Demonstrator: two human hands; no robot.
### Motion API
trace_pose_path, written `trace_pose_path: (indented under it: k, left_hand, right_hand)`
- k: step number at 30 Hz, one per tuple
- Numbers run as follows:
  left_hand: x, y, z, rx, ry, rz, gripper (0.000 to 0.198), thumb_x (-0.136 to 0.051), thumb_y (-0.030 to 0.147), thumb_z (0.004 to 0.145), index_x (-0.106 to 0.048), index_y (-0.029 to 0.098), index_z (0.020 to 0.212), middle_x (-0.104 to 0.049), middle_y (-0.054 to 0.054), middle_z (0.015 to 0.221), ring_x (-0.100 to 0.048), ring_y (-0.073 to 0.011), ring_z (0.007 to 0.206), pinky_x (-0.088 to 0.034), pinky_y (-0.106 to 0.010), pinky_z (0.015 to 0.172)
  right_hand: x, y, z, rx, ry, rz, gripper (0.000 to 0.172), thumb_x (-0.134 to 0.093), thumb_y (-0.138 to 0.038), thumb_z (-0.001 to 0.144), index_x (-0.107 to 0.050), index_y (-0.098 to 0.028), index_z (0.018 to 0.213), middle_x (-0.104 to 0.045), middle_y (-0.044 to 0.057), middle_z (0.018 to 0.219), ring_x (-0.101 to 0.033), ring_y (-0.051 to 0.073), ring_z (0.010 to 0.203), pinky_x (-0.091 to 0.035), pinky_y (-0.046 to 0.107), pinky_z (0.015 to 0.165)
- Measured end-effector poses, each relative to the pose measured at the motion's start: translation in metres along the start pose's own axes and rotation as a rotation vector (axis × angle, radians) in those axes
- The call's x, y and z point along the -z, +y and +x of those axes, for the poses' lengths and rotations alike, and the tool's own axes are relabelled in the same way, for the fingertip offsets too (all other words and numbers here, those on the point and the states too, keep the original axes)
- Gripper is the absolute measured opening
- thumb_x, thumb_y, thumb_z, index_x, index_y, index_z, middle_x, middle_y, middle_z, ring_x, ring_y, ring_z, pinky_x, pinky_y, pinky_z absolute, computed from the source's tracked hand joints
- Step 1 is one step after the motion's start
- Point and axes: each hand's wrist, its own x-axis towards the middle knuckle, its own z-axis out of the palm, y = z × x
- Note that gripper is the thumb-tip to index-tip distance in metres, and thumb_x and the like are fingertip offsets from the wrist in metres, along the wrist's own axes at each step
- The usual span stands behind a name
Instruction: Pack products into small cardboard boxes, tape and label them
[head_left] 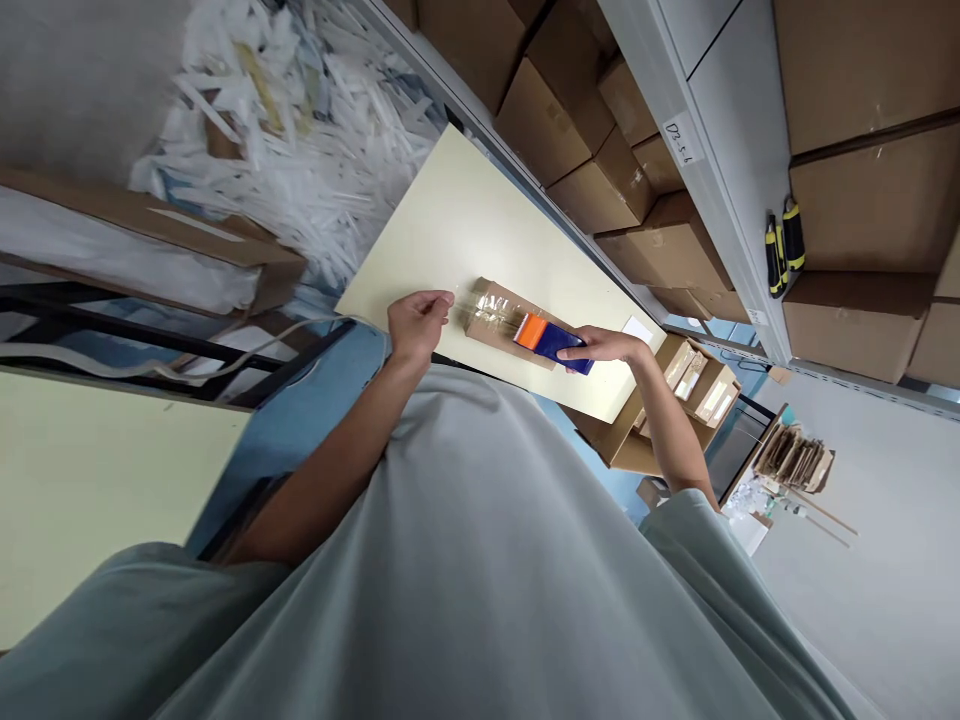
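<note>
Reads "D3-5-6", handwritten in dark strokes on the white label [682, 138] of the grey shelf beam [726, 225], between one and two o'clock. Illegible on the smaller tag [757, 317], near three o'clock.

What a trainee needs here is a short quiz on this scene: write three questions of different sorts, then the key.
1. What does the right hand hold?
2. True or false: the cardboard box lies on the pale table.
3. Where are the yellow-and-black knives? A: on the table; B: on the shelf; C: in the cardboard box.

Key: 1. An orange-and-blue tape dispenser. 2. True. 3. B.
</note>
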Motion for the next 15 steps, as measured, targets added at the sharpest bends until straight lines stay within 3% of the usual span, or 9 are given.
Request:
trace_pose_path:
  k: [3, 5, 10, 15]
  left_hand:
    - [-0.013, -0.013, 0.008, 0.051, -0.084, 0.045, 0.012, -0.079, 0.03, 0.082, -0.074, 0.019, 0.08, -0.075, -0.002, 0.079, -0.069, -0.0163, 0.075, -0.058, -0.026, 0.072]
    - [-0.018, -0.02, 0.011, -0.006, -0.139, 0.094, 0.014, -0.081, 0.031, 0.084, -0.075, 0.019, 0.085, -0.077, -0.004, 0.086, -0.073, -0.019, 0.084, -0.061, -0.029, 0.082]
    - [-0.008, -0.023, 0.013, -0.174, -0.097, 0.27, 0.042, -0.09, 0.033, 0.083, -0.081, 0.021, 0.122, -0.08, -0.011, 0.118, -0.075, -0.0229, 0.097, -0.063, -0.033, 0.09]
    - [-0.003, -0.005, 0.0, -0.303, -0.29, 0.317, 0.018, -0.086, 0.033, 0.091, -0.086, 0.02, 0.104, -0.082, -0.007, 0.103, -0.076, -0.0207, 0.084, -0.062, -0.033, 0.087]
  right_hand:
    - [0.001, -0.005, 0.002, -0.029, 0.002, 0.014, 0.057, -0.105, -0.066, 0.082, -0.076, -0.017, 0.092, -0.084, 0.005, 0.081, -0.079, 0.017, 0.071, -0.065, 0.025, 0.063]
    - [0.0, -0.008, 0.002, -0.043, 0.01, 0.018, 0.057, -0.105, -0.066, 0.081, -0.077, -0.017, 0.093, -0.084, 0.005, 0.081, -0.079, 0.018, 0.071, -0.065, 0.024, 0.063]
    - [0.0, -0.011, 0.0, -0.075, 0.007, 0.006, 0.058, -0.104, -0.067, 0.079, -0.08, -0.016, 0.095, -0.085, 0.005, 0.084, -0.079, 0.018, 0.074, -0.065, 0.025, 0.066]
    - [0.0, -0.008, -0.001, -0.069, 0.0, 0.012, 0.059, -0.099, -0.071, 0.082, -0.081, -0.017, 0.096, -0.084, 0.004, 0.084, -0.079, 0.018, 0.076, -0.064, 0.026, 0.068]
